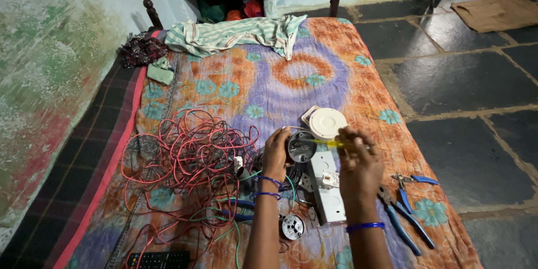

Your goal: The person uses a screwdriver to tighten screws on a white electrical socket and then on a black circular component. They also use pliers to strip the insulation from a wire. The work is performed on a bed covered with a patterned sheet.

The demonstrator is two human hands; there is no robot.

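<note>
Clearly, left fingers (278, 141) grasping the round dark fitting (301, 147) and right fingers (348, 137) pinching the yellow screwdriver (323, 142) risk a slipped tip.

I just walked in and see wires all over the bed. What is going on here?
A person sits at a bed covered with a patterned sheet. The left hand holds a round dark fitting, and the right hand points a yellow-handled screwdriver at it. A tangle of red wire lies to the left, a white switch box below, blue-handled pliers to the right.
</note>
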